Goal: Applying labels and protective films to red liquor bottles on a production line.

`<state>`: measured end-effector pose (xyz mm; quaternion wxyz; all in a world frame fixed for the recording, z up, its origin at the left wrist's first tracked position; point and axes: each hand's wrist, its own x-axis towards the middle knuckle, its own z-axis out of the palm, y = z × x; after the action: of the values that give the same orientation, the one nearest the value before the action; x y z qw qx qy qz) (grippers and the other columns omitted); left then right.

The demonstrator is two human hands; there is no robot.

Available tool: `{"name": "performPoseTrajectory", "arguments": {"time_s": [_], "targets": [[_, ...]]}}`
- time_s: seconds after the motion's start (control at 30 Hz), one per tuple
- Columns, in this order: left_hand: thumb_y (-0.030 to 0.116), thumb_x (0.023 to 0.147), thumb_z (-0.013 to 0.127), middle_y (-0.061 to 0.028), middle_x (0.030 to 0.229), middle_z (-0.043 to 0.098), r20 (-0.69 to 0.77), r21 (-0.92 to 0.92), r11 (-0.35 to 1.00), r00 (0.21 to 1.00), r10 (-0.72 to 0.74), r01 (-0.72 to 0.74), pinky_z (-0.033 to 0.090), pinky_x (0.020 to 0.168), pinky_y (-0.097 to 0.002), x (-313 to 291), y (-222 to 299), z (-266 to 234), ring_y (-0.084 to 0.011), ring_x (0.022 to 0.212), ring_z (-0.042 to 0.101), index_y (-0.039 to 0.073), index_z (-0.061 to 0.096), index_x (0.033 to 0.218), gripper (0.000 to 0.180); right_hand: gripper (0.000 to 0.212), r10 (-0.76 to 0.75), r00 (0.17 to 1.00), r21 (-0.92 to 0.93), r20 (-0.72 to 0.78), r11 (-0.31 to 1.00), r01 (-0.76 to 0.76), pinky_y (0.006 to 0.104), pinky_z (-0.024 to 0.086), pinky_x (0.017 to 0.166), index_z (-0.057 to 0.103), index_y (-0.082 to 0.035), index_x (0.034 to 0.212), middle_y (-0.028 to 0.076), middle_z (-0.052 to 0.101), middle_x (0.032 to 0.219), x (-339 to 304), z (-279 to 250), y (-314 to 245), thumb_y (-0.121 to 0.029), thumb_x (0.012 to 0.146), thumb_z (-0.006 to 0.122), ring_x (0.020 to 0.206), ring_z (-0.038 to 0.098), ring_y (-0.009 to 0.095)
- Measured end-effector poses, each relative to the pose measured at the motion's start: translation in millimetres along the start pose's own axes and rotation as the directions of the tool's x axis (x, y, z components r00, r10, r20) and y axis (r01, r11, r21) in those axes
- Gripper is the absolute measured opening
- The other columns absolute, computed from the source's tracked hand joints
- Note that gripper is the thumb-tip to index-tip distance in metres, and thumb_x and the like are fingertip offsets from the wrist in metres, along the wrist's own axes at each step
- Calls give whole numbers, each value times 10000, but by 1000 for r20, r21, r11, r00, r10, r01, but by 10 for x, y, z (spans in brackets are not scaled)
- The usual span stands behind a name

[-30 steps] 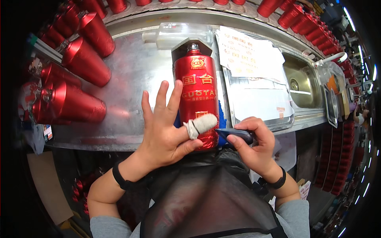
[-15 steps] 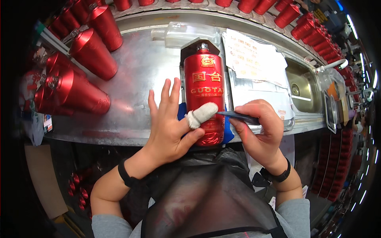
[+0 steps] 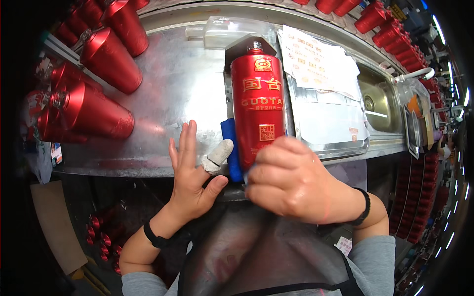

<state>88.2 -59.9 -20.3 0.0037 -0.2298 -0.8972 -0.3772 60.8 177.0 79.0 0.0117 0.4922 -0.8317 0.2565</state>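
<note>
A glossy red bottle (image 3: 256, 111) with gold lettering lies on its back, its neck pointing away from me, in a dark holder (image 3: 230, 64) with a blue pad (image 3: 230, 148) along its lower left side. My right hand (image 3: 291, 182) is closed in front of the bottle's lower end. It has the dark tweezers in its grip, though the fingers now hide nearly all of them. Left of the bottle, my left hand (image 3: 190, 180) is open with fingers spread. A white cloth cover (image 3: 217, 155) wraps its index finger, whose tip is near the blue pad.
Several red bottles (image 3: 111, 59) stand at the left of the metal counter (image 3: 168, 93). A clear glass bottle (image 3: 232, 33) lies behind the holder. Printed decal sheets (image 3: 321, 64) rest on a metal tray (image 3: 345, 148) at right, beside a sink (image 3: 377, 101). More bottles line the far edge.
My right hand has swung left and down, turning its knuckles up across the bottle's lower end. My left hand has drawn back toward me, off the bottle. A gold square mark on the bottle is now uncovered.
</note>
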Motion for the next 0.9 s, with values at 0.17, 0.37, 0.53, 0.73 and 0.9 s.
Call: {"name": "performPoseTrajectory", "arguments": {"time_s": [0.17,0.37,0.53,0.73,0.9], "targets": [[496,944,574,-298,1603,150,9,-45,995,996,86,-85,-5,1124,-663,126,83,16,-474,1477,163,236,649,1332,473,269,104,947,18,-304,994,-103,349,480,685,724,-75,877,55,694,901,-262,-18,142,-20,615,755,763,618,220],[536,929,574,-309,1586,187,42,7,984,983,179,-180,-4,1117,-671,227,107,83,-498,1458,181,276,675,1296,462,210,498,805,418,-324,838,-350,319,490,672,691,-39,897,61,666,838,-487,48,100,-18,708,780,734,631,195],[535,897,609,-295,1582,221,-38,115,981,986,161,-156,10,1096,-693,595,261,65,-509,1442,202,263,706,1238,447,209,923,286,737,-258,379,-560,207,479,696,609,-6,958,13,645,858,-844,353,421,-70,840,769,787,587,55],[504,897,602,-181,1598,286,55,260,915,950,307,-310,-50,1100,-687,577,458,40,-434,1485,161,291,729,1175,372,220,918,339,870,-206,330,-366,203,486,723,577,6,1001,38,640,901,-760,199,158,3,852,739,814,597,60],[515,945,546,-191,1613,245,45,173,942,957,285,-288,-128,1100,-659,351,279,88,-409,1509,68,300,723,1205,381,221,887,434,889,-156,318,-330,211,487,735,587,0,1003,30,648,922,-566,147,111,-14,853,748,833,594,58]]}}
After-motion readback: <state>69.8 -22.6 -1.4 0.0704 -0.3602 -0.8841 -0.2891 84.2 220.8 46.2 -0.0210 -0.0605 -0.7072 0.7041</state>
